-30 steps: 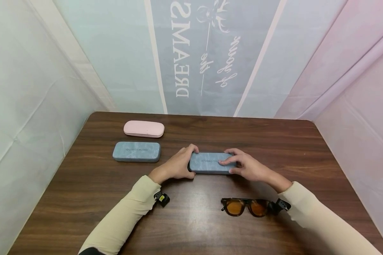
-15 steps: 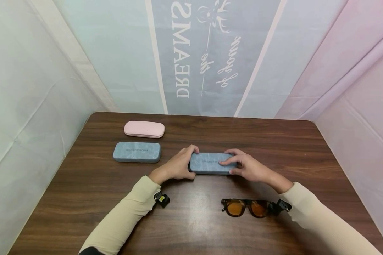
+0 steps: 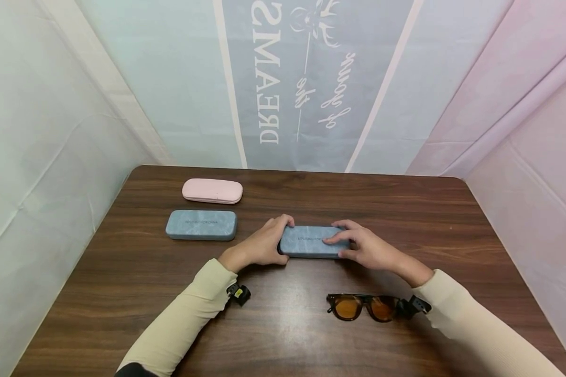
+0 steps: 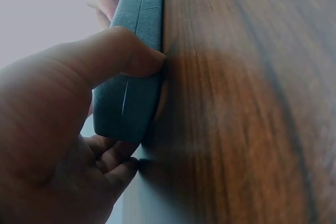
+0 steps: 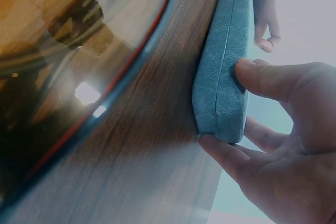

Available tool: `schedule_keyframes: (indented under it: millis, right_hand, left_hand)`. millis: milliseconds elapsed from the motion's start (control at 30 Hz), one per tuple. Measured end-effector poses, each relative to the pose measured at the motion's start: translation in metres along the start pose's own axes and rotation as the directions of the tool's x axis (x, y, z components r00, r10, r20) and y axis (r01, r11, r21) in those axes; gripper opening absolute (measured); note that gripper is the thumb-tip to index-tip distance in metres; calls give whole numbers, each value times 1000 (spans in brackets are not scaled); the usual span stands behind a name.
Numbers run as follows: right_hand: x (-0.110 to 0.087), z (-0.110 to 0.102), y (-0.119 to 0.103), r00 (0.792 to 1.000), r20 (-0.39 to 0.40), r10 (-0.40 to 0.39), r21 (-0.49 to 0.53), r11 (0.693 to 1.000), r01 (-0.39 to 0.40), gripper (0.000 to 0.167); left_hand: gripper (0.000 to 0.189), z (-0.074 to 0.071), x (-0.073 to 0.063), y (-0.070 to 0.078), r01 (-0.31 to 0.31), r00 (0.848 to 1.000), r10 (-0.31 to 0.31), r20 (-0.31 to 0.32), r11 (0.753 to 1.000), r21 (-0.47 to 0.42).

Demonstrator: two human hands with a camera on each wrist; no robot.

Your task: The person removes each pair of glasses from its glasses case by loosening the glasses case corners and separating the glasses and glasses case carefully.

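Note:
Between both hands a blue glasses case (image 3: 311, 241) with printed lettering lies closed on the wooden table. My left hand (image 3: 263, 243) grips its left end, thumb along the near side and a finger at the far corner. On the right end, my right hand (image 3: 367, 246) holds the case, with one finger lying over the lid and the thumb against the near side. In the right wrist view the case (image 5: 224, 66) shows a closed seam along its side. Sunglasses (image 3: 346, 307) with orange lenses lie nearer, partly hidden by the right wrist camera.
A second blue glasses case (image 3: 201, 225) lies to the left, and a pink glasses case (image 3: 212, 190) sits behind it. The brown wooden table (image 3: 283, 345) meets hanging cloth (image 3: 188, 78) at its back and sides.

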State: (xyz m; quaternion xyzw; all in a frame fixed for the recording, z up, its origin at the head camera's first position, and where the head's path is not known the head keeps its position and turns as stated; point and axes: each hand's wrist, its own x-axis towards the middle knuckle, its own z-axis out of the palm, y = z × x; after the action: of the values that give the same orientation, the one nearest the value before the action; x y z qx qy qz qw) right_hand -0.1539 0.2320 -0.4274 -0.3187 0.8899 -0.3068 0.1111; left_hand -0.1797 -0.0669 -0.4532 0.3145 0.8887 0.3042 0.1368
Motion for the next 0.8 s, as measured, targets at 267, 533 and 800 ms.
schedule_keyframes:
  millis: [267, 533, 800]
  right_hand:
    - [0, 0, -2, 1000, -8, 7, -27, 1000, -7, 40]
    - [-1, 1, -7, 1000, -15, 19, -52, 998, -20, 47]
    - [1, 3, -11, 998, -12, 69, -73, 995, -69, 82]
  left_hand:
    - [72, -3, -3, 3, 12, 1000, -12, 13, 1000, 29]
    - [70, -4, -2, 3, -23, 999, 25, -31, 999, 42]
    - [72, -2, -1, 5, -73, 996, 77, -52, 994, 81]
